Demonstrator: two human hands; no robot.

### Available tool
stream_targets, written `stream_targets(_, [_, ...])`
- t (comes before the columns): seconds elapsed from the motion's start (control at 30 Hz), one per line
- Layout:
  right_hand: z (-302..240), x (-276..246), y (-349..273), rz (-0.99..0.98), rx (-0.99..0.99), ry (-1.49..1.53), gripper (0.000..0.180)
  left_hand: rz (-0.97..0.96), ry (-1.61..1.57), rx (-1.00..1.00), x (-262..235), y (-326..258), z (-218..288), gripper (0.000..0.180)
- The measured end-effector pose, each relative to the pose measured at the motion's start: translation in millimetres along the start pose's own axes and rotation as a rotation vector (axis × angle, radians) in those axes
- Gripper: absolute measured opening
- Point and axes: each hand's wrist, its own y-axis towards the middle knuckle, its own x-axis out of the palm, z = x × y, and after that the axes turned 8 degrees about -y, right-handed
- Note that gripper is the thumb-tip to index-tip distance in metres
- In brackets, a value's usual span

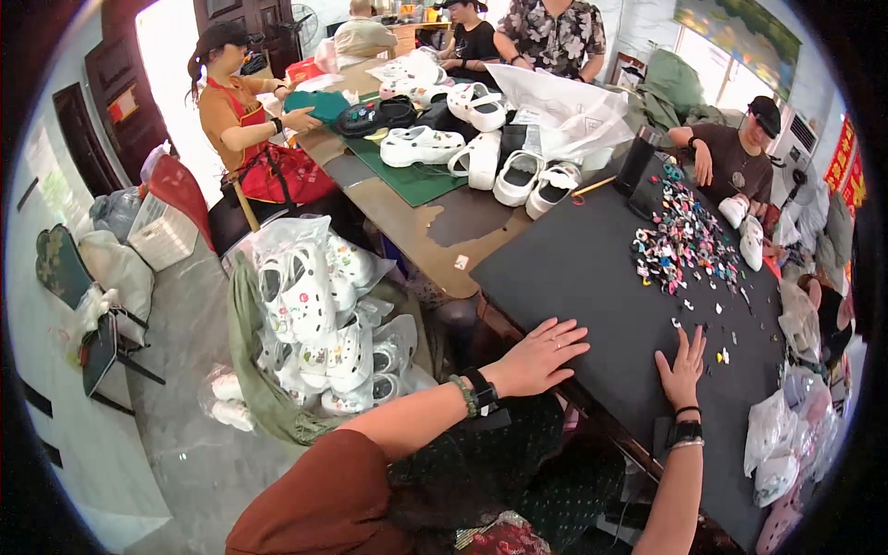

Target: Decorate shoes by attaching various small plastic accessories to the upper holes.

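My left hand lies with its fingers stretched out at the near left edge of the black tabletop, holding nothing. Palm down on the same surface, my right hand has its fingers spread and nothing in them. A few small loose charms lie by its fingertips. Farther off is a heap of many-coloured shoe charms, apart from both hands. White clogs stand in a group on the adjoining table, several with dark linings.
A green sack of bagged white clogs stands on the floor at left. A black bottle stands beyond the charms. Co-workers sit around the tables; one at right is near white clogs. Plastic bags line the right edge.
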Motion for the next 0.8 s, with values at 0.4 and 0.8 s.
stream_targets(0.4, [-10.0,-8.6,-17.9,-0.219,0.170,-0.267,0.064,0.077,0.254,0.018,15.5,0.4,1.8,0.091])
stream_targets(0.8, [-8.6,10.7,-58.1,0.150,0.109,-0.321,0.059,0.062,0.233,0.015,10.6,-1.4,3.7,0.095])
